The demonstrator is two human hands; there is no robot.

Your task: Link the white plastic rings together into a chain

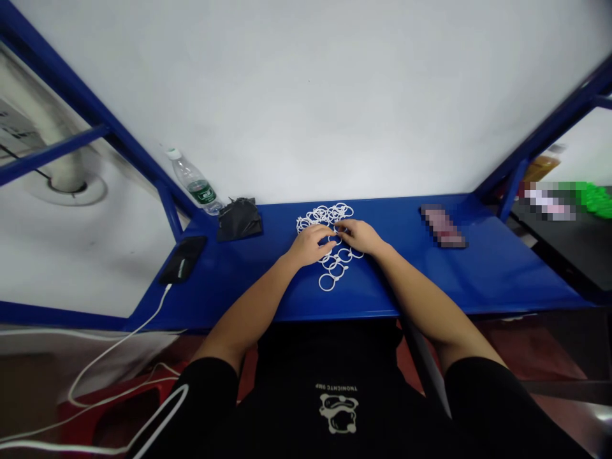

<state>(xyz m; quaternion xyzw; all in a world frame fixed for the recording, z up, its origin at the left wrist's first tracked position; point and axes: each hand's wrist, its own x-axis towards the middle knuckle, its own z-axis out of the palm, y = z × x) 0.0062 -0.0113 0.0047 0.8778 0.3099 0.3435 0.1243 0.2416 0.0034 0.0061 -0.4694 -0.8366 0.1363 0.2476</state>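
My left hand (pixel 310 246) and my right hand (pixel 359 236) meet over the blue table (pixel 287 299). Their fingertips close in on a thin white plastic ring (pixel 335 243) between them. Each hand has thumb and fingers bent toward a pinch, and the exact contact is too small to make out. Behind the fingers lies a heap of similar white rings (pixel 319 215) with small knobs. Several more loose rings (pixel 342 260) spread in front of the hands, the nearest single ring (pixel 327 291) toward the table's front edge. My fingers hide part of the rings.
At the left stand a plastic water bottle (pixel 201 188) and a crumpled black bag (pixel 240 220). A black power bank (pixel 183 260) with a white cable (pixel 138 328) lies near the left edge. A blurred-out flat object (pixel 444 226) is at right. Blue frame bars (pixel 514 188) flank the table.
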